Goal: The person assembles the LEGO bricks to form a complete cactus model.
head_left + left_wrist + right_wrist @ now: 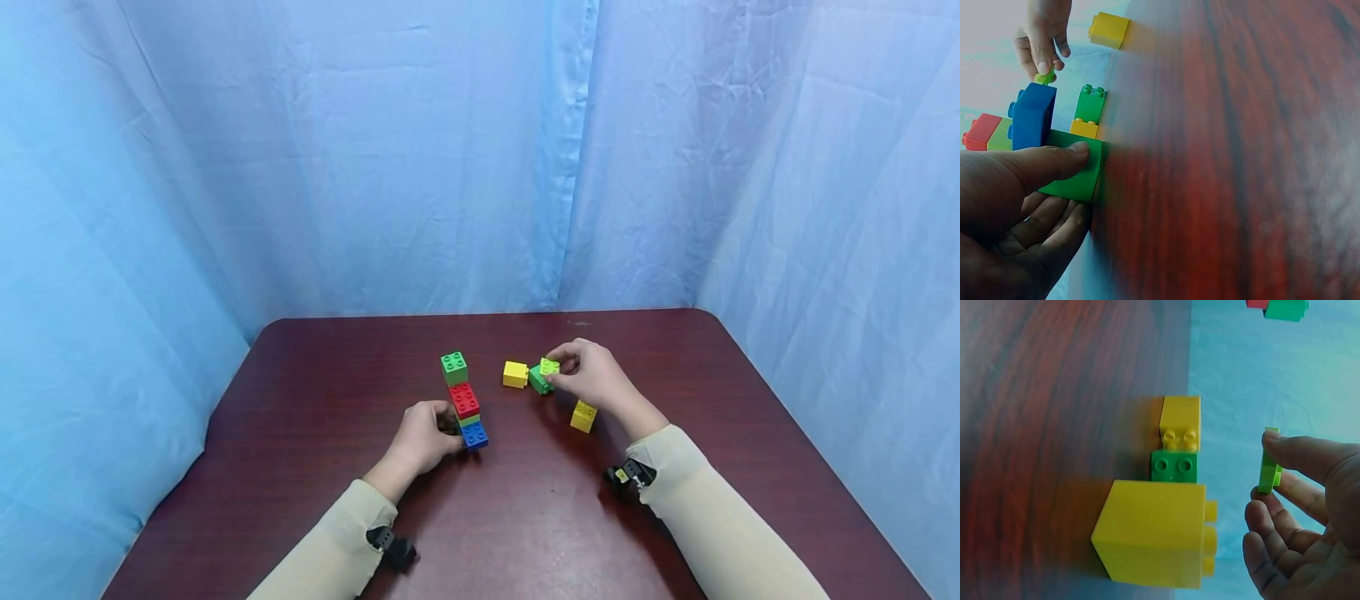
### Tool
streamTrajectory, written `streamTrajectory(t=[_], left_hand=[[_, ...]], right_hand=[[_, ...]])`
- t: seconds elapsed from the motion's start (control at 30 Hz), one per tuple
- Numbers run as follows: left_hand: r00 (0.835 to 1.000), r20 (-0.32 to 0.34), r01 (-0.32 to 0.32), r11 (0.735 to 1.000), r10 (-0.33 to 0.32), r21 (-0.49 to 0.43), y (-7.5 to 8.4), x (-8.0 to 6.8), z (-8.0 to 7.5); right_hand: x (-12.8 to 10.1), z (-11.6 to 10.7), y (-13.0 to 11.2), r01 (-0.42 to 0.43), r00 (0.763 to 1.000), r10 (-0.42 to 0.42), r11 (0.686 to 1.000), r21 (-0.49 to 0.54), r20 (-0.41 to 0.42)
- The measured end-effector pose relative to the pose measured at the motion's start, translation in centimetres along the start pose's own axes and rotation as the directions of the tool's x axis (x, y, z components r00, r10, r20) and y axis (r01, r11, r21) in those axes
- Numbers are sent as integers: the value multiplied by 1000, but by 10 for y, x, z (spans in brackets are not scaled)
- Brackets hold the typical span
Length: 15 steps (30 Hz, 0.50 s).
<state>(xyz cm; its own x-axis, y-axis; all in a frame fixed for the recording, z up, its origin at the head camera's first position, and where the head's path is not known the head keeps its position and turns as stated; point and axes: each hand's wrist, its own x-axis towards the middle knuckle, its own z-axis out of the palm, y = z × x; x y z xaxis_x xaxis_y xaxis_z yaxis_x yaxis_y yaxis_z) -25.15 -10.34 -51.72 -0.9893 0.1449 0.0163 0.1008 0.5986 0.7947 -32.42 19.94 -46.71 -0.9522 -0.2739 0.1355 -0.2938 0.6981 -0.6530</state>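
**Two hands, one brick tower, one lime-green plate, over a red-brown table**

Item: my left hand [423,435], reaching in from the near edge of the table [517,508], left of centre; grasping the tower's lowest brick, thumb along one face, fingers behind.

Item: my right hand [595,377], reaching further toward the far edge; thumb and forefinger pinching a lime-green plate [1268,464], studded, in the air; remaining fingers loosely bent.

Item: tower, standing mid-table, its upper bricks a blue brick [474,435], a lime layer [468,421], a red brick [464,401] and a top green brick [454,368].

Item: right of the tower, a yellow brick [514,374] and a loose green brick [1174,465], side by side; a second yellow brick [583,416], studs up, nearer the near edge.

By view: the left wrist alone shows the bottom green brick [1075,178]. From the head, the plate overlaps the loose green brick; the right wrist shows them well apart.
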Motion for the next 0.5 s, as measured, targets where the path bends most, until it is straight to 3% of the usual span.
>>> streamTrajectory(t=[0.5], left_hand=[[1000,5,-17,1000,17,-7,0,-1,1]], right_hand=[[-13,13,-8,65,998,-65,998,-3,1]])
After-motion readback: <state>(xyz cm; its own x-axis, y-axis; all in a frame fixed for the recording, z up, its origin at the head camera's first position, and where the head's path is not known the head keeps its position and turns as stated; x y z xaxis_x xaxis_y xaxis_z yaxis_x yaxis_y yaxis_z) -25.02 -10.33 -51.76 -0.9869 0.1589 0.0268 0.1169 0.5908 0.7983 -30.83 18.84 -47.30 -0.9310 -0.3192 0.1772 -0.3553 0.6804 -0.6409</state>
